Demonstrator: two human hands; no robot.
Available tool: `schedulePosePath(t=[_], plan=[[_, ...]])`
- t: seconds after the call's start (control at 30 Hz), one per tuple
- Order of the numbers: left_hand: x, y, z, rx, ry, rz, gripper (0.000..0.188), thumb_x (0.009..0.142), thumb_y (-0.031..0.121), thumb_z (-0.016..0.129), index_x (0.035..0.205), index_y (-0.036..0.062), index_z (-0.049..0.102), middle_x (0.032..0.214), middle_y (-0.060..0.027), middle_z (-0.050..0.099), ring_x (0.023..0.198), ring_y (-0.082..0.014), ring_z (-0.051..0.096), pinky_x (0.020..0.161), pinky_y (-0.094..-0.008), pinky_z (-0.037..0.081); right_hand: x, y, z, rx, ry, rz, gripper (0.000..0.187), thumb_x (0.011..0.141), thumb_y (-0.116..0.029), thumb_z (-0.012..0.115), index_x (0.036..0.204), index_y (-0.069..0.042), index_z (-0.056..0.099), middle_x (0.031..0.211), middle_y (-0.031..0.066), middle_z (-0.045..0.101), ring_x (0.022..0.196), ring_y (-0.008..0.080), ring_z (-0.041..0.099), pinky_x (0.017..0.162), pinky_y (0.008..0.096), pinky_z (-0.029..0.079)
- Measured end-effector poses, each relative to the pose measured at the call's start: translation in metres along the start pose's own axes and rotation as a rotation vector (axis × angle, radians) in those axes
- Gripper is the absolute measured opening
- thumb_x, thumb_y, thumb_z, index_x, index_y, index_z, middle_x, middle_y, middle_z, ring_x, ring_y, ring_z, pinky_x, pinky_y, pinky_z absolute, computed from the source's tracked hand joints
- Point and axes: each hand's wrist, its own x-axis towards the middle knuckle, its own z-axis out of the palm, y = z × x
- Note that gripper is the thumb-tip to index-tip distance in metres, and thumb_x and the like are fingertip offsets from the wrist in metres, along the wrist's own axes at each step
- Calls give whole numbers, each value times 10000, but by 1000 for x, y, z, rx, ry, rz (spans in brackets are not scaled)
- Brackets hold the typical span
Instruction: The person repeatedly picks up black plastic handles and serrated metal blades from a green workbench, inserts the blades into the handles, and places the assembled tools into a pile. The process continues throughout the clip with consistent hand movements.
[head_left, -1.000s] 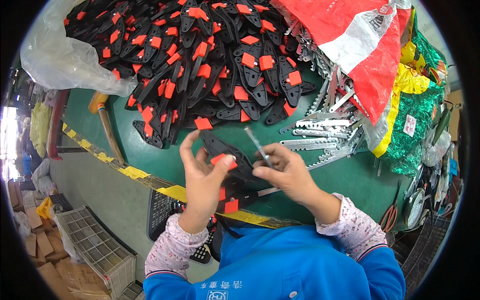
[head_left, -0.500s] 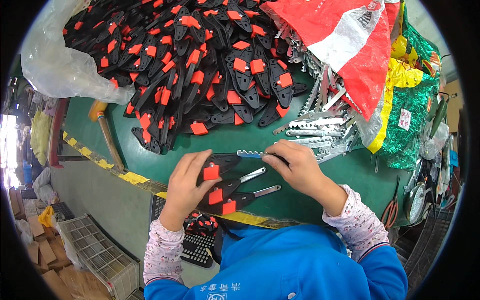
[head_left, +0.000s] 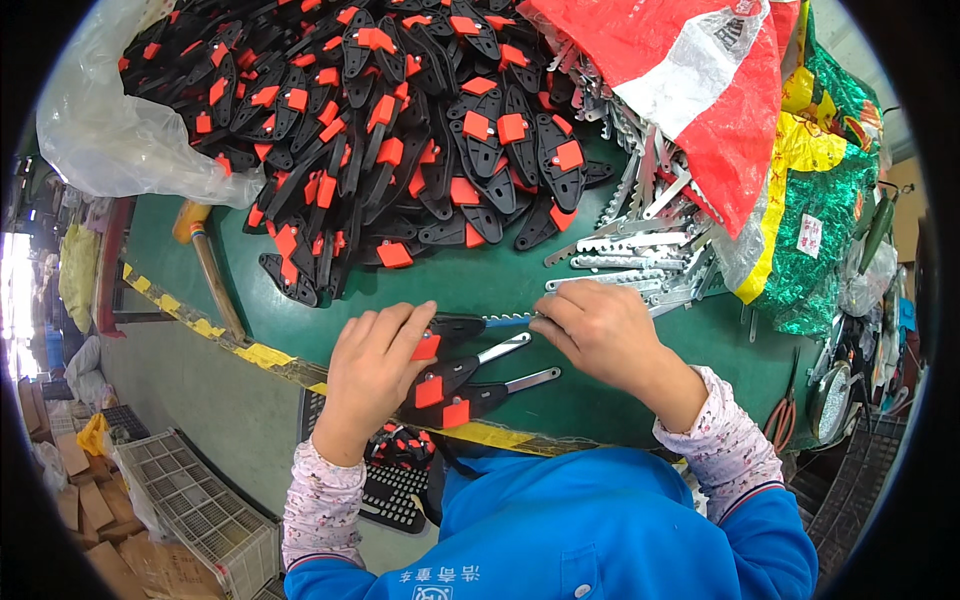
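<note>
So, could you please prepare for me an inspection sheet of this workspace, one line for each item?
Surface: green tabletop, edge marked with yellow-and-black tape.
Job's things: black part with a red block, its tip meeting a toothed strip; whether inserted, cannot tell. Two similar parts lie nearer the edge. Farther back, heap of black parts and heap of metal strips.
Clutter: mallet, red-and-white bag, green bag, clear bag, scissors.
Left grip: closed on the black part.
Right grip: pinches the strip's right end.
Cables: nothing seen clearly.
Surroundings: grey crate and cardboard at lower left.
</note>
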Motion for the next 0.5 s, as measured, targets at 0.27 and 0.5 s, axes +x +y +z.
schedulePosePath(t=[0.27, 0.5], plan=[[6, 10, 9, -307, 49, -19, 619, 696, 66, 903, 1283, 18, 711, 1152, -148, 719, 1027, -351, 693, 885, -421, 575, -2, -6, 4, 148, -58, -98, 270, 844, -209, 820, 1061, -64, 749, 845, 66, 645, 786, 283, 686, 666, 405, 564], [23, 18, 10, -273, 78, 15, 661, 697, 78, 912, 1317, 20, 688, 1186, -161, 701, 1028, -367, 682, 886, -438, 563, 5, -5, 7, 92, -49, -60, 310, 811, -209, 843, 988, -53, 642, 835, 93, 634, 804, 307, 689, 709, 432, 563]])
